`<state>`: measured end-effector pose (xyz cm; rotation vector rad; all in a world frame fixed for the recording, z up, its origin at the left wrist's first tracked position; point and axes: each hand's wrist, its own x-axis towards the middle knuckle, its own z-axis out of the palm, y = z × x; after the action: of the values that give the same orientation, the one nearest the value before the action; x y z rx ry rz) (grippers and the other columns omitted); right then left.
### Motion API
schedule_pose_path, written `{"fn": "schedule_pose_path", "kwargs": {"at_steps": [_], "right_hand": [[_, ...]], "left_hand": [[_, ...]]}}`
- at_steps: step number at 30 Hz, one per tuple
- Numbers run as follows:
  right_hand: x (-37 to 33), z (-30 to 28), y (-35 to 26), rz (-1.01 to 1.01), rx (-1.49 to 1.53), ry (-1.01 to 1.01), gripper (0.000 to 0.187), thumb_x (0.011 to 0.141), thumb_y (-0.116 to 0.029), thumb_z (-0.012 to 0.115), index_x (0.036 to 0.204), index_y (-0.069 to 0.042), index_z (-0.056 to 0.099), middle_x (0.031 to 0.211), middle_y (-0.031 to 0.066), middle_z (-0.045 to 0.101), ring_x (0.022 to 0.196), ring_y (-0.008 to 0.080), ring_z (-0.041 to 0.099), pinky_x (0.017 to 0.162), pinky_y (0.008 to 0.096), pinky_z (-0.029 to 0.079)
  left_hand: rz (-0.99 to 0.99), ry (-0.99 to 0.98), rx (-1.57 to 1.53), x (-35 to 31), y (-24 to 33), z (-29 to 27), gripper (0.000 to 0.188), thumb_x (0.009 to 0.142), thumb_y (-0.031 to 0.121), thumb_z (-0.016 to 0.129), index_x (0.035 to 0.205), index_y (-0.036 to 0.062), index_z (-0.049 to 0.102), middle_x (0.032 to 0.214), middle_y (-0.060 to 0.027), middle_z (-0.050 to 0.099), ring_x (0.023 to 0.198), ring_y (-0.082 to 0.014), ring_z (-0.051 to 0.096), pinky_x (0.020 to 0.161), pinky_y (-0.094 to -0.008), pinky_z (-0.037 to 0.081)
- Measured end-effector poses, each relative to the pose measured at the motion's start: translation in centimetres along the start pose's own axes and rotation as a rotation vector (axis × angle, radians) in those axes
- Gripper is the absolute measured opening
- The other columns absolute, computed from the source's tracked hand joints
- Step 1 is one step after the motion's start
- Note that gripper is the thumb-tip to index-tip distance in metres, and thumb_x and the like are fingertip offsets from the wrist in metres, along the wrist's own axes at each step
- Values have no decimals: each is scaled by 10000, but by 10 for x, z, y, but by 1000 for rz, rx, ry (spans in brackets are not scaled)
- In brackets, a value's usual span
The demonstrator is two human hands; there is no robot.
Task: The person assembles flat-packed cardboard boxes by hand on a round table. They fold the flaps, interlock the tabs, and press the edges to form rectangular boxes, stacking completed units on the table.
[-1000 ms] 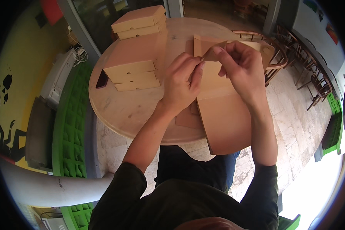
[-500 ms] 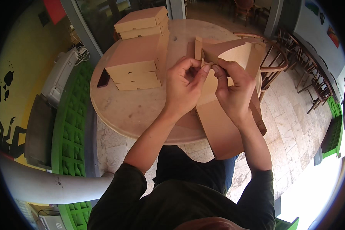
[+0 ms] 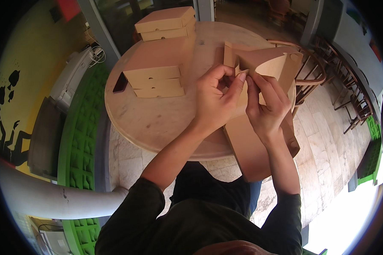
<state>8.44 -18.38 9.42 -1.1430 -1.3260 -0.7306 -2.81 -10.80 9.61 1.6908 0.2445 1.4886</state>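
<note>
A partly folded brown cardboard box [image 3: 247,146] lies at the right side of the round table, one long panel hanging over the near edge. Its far side stands up, with curved flaps [image 3: 281,63] raised. My left hand [image 3: 219,91] pinches a small cardboard flap of the box between thumb and fingers. Close beside it, my right hand [image 3: 269,100] also pinches that flap, its thumb near the left thumb. The fingers hide most of the flap and the fold there.
Closed cardboard boxes [image 3: 153,76] are stacked on the left of the round table [image 3: 153,127], with more boxes [image 3: 166,23] behind them. A dark phone [image 3: 120,83] lies by the stack. Wooden chairs [image 3: 308,70] stand to the right; a green lattice bench [image 3: 78,144] is at the left.
The whole view has shifted slightly, so table and boxes appear further right. My right fingers have straightened a little at the flap; both hands stay on the box.
</note>
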Motion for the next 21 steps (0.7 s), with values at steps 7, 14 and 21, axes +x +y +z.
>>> {"fn": "schedule_pose_path", "kwargs": {"at_steps": [7,14,21], "right_hand": [[-1,-5,4,126,139,-113,205,881,75,789,1082,41,769,904,139,762,740,211,748,665,297,569],[2,-6,3,215,216,-139,173,910,71,765,1080,41,763,930,124,754,757,181,734,707,284,560],[4,-7,0,251,261,-144,147,935,70,735,1077,33,728,945,119,730,768,146,706,711,279,544]], "left_hand": [[-31,-55,-68,1,0,-8,176,1000,29,733,871,-20,625,801,17,604,709,-32,528,618,-233,436],[-5,-87,86,5,0,-11,231,1002,20,730,827,-15,584,768,15,544,714,-57,491,619,-246,398],[111,-88,198,5,0,-11,225,938,-13,756,817,-43,569,773,-74,523,699,-137,500,630,-291,411]]}}
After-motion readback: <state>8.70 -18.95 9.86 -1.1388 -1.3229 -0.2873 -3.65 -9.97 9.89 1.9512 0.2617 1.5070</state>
